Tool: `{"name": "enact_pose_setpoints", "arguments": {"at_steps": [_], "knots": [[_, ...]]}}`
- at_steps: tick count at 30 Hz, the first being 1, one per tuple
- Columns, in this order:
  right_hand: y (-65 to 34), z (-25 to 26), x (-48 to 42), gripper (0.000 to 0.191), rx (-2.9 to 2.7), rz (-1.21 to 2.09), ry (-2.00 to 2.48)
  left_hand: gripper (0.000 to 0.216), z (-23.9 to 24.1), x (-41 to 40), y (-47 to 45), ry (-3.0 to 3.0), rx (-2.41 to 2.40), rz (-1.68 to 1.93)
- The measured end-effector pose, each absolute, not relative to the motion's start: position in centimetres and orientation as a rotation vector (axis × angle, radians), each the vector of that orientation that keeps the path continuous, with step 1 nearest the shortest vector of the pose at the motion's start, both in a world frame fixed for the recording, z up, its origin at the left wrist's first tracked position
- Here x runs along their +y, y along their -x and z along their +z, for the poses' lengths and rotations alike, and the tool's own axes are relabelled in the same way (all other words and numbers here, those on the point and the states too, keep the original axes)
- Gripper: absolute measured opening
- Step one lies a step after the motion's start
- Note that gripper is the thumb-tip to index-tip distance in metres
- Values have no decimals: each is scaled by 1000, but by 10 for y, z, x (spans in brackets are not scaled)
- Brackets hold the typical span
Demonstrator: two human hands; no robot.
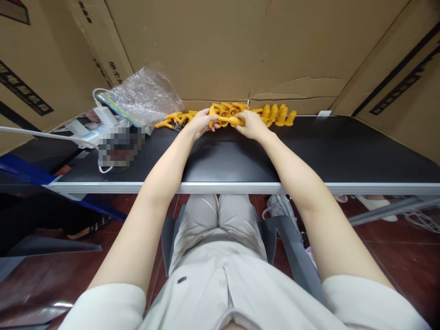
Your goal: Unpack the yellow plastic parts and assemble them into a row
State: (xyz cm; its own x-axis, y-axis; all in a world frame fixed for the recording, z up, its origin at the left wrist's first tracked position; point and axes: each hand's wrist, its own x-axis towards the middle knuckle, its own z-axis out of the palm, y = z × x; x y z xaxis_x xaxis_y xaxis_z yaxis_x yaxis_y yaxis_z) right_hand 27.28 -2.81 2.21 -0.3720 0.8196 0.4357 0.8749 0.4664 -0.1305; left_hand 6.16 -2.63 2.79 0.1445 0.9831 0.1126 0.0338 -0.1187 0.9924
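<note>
Both of my hands are at the far side of the black table, among a cluster of yellow plastic parts. My left hand (202, 123) has its fingers closed on a yellow plastic piece (212, 113) at the cluster's left end. Opposite it, my right hand (253, 124) grips another yellow plastic piece (236, 121); whether the two pieces are joined I cannot tell. Left of my hands lie several yellow forked parts (174, 117) with small dark metal bits among them. To the right stand several yellow flanged cylinders (282, 114) in a group.
A clear plastic bag (142, 96) leans at the back left, beside a white power strip (90, 137) with plugs and cables. A blurred-out dark object (121, 146) lies before it. Cardboard walls (220, 50) enclose the black tabletop (343, 151). A white tab (324, 113) sits at the back edge.
</note>
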Motion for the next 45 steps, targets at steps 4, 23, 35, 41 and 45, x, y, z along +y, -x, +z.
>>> {"name": "enact_pose_setpoints", "arguments": {"at_steps": [4, 23, 35, 41, 45], "knots": [[-275, 21, -25, 40, -2264, -154, 1395, 64, 19, -27, -63, -1525, 1199, 1128], [-278, 24, -26, 56, -2256, 60, 1243, 35, 15, -24, -43, -2263, 1457, 1042], [-287, 29, -24, 71, -1911, 843, 1089, 25, 11, -14, -36, -2274, 1381, 1135], [-281, 29, -23, 93, -1742, 924, 1263, 26, 8, -11, -41, -2233, 1329, 1192], [-283, 32, -23, 86, -1709, 975, 1237, 26, 5, -6, -41, -2196, 1353, 1201]]}}
